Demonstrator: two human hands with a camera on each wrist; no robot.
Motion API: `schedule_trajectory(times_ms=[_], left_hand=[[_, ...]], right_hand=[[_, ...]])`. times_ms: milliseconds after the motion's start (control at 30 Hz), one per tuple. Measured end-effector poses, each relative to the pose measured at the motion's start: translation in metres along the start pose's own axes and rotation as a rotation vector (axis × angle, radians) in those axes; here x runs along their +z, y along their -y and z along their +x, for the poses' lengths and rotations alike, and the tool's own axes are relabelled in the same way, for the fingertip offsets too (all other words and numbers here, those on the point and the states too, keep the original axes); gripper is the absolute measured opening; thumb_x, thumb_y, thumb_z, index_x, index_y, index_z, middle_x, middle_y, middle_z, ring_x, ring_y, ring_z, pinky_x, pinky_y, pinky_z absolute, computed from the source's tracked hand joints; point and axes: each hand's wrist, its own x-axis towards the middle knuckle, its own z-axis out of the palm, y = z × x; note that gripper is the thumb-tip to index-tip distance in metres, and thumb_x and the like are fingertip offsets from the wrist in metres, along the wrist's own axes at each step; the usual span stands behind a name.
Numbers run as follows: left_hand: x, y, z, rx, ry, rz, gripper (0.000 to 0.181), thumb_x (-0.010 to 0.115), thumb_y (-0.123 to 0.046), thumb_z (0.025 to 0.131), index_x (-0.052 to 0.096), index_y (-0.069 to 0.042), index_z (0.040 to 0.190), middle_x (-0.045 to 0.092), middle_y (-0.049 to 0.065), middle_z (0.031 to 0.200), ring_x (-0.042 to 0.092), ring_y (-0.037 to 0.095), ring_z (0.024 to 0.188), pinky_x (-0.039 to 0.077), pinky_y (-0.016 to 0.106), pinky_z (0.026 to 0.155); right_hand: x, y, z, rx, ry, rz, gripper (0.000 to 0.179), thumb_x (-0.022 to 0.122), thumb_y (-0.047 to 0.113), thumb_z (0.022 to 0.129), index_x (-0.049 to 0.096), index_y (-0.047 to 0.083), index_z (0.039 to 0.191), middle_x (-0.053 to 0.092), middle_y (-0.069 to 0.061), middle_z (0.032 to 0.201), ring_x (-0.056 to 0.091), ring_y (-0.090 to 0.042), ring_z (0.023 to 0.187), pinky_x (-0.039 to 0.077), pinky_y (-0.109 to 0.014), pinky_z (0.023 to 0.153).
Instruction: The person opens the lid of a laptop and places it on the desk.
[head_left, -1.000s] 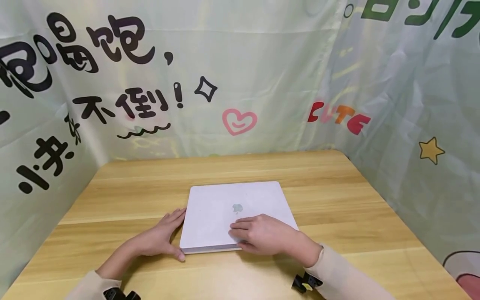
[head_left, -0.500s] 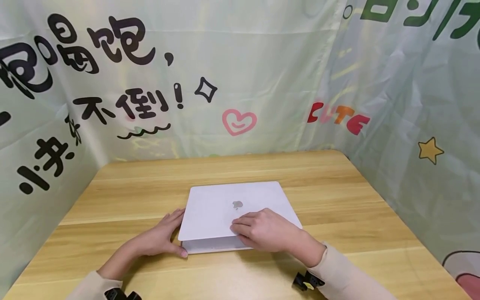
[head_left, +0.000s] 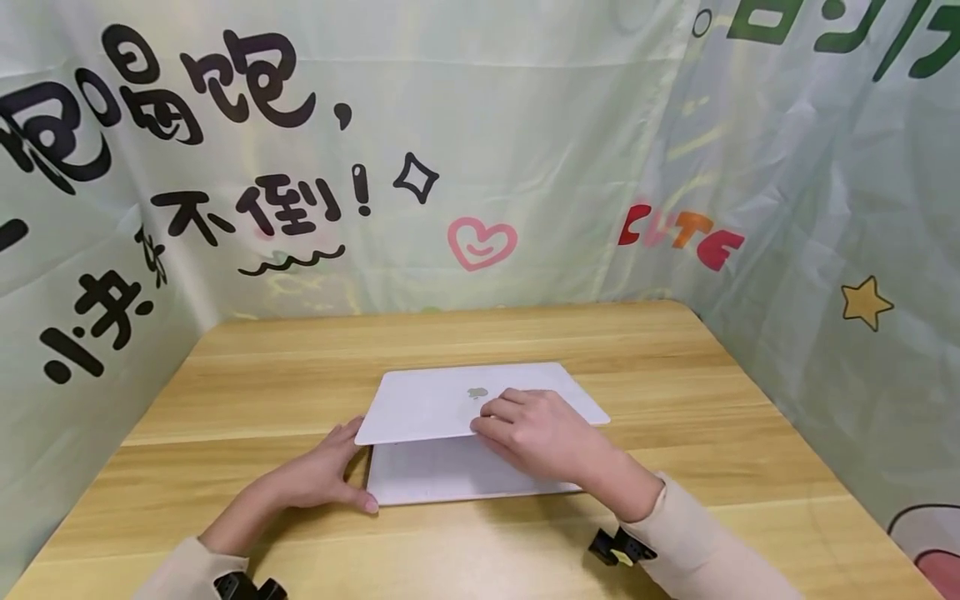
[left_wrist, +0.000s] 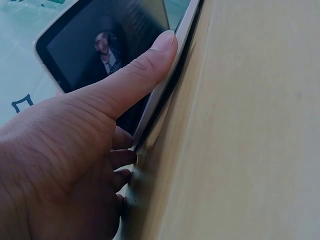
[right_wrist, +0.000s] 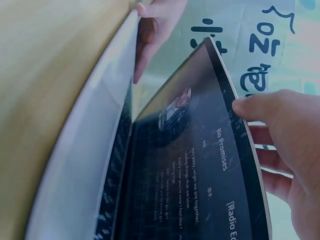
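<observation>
A silver laptop (head_left: 427,410) with an apple logo lies on the wooden table, its lid partly raised and tilted back. My right hand (head_left: 536,433) pinches the front edge of the lid, right of its middle. The right wrist view has the thumb on the inner rim and the fingers behind the lid (right_wrist: 220,125). The lit screen (right_wrist: 175,145) bears lyrics and a round picture. My left hand (head_left: 318,475) rests against the left side of the laptop base (head_left: 427,475), thumb at the front corner. In the left wrist view its fingers lie along the base's edge.
The wooden table (head_left: 300,358) extends around the laptop on every side. Printed cloth (head_left: 562,150) with lettering, a heart and a star hangs behind and at both sides of it. A small black device (head_left: 622,547) sits at each sleeve cuff.
The laptop lid has swung up from nearly closed, with my right hand rising along with its front edge. The base and my left hand have stayed almost in place.
</observation>
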Motion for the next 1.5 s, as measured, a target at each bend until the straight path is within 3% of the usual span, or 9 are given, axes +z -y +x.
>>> schedule_trajectory(times_ms=[233,400,667,1067,1500], left_hand=[[-0.003,-0.004,0.001,-0.075,0.034,0.053,0.126,0.078,-0.067,0.065,0.022,0.004,0.153,0.017,0.025,0.158,0.011,0.043,0.145,0.007,0.059,0.115],[-0.004,-0.005,0.002,-0.066,0.045,0.066,0.125,0.077,-0.066,0.066,0.021,0.004,0.153,0.017,0.025,0.158,0.012,0.041,0.145,0.006,0.059,0.115],[-0.003,-0.006,0.0,-0.06,0.05,0.064,0.125,0.077,-0.066,0.068,0.021,0.007,0.152,0.019,0.028,0.156,0.012,0.045,0.144,0.007,0.061,0.114],[-0.003,-0.005,-0.001,-0.066,0.049,0.061,0.126,0.076,-0.068,0.066,0.021,0.004,0.153,0.019,0.027,0.157,0.013,0.045,0.144,0.008,0.062,0.114],[-0.003,-0.006,-0.001,-0.102,0.059,0.045,0.128,0.076,-0.069,0.064,0.018,0.001,0.155,0.016,0.023,0.159,0.01,0.042,0.146,0.006,0.06,0.115]], right_hand=[[-0.007,-0.006,0.011,0.087,-0.064,-0.043,0.005,0.071,0.009,0.086,0.07,0.014,0.084,0.064,0.003,0.082,0.06,-0.016,0.073,0.053,-0.026,0.064],[-0.006,-0.007,0.017,0.189,-0.152,-0.078,0.014,0.067,0.001,0.084,0.07,0.014,0.08,0.066,0.002,0.082,0.061,-0.018,0.073,0.053,-0.029,0.062],[0.002,-0.012,0.029,0.344,-0.302,-0.155,0.007,0.069,0.009,0.09,0.073,0.01,0.084,0.07,-0.003,0.084,0.065,-0.023,0.076,0.057,-0.035,0.067],[0.026,-0.036,0.045,0.397,-0.506,-0.27,0.01,0.069,0.014,0.092,0.075,0.008,0.086,0.069,-0.006,0.082,0.063,-0.029,0.075,0.055,-0.042,0.066],[0.04,-0.066,0.059,0.48,-0.487,-0.279,0.018,0.064,0.02,0.097,0.073,0.009,0.086,0.07,-0.006,0.086,0.059,-0.031,0.078,0.05,-0.045,0.071]])
